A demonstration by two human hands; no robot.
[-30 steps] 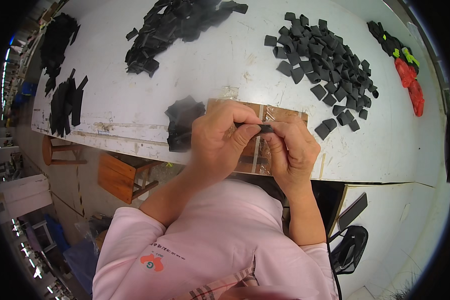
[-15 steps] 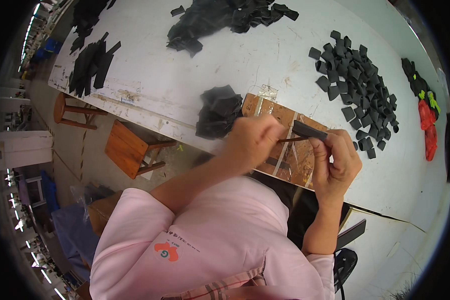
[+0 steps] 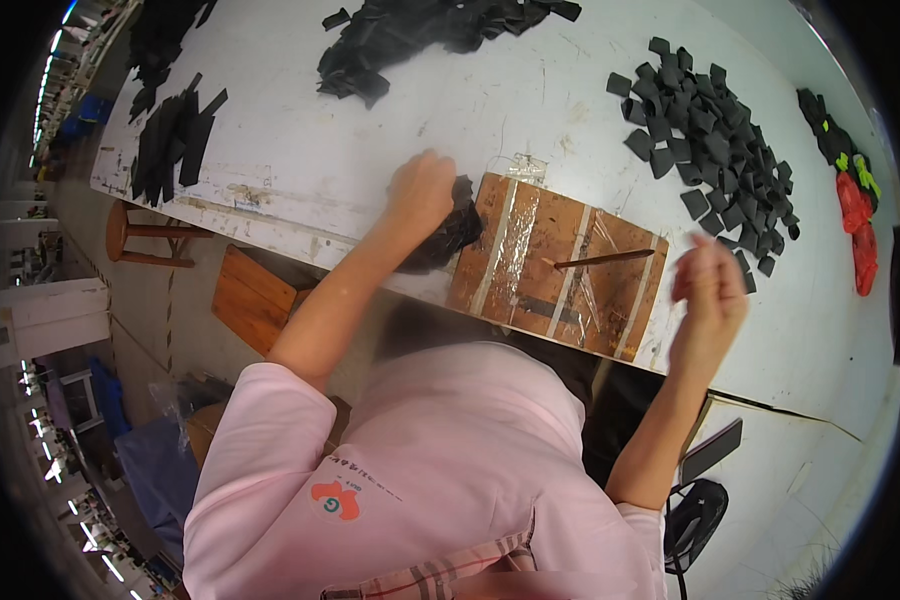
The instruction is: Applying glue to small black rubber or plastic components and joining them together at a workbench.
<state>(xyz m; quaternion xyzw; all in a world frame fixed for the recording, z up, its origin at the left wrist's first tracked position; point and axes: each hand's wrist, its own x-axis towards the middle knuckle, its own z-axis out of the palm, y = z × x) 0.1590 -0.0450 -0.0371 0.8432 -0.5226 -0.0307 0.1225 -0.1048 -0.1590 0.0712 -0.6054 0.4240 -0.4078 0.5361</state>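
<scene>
My left hand [image 3: 422, 195] is over a small heap of black fabric pieces [image 3: 440, 243] at the left of a wooden board; its fingertips are hidden beneath it. A thin brown stick with a pointed tip [image 3: 605, 259] lies on the taped wooden board [image 3: 590, 235], with neither hand on it. My right hand [image 3: 711, 280] is in the air just right of the board, near a spread of small black folded pieces [image 3: 715, 145]. Motion smears its fingers, and I see no black piece in them.
Another black heap [image 3: 400, 45] lies at the far side of the white table [image 3: 290, 140], and long black strips [image 3: 175, 145] are at its left. Wooden stools [image 3: 253, 300] stand beyond the left edge. Red and black bundles [image 3: 854, 205] rest at the far right.
My left hand has moved left from the board to the small heap. My right hand has moved right, and the black piece it held is gone from it. The stick now lies on the board.
</scene>
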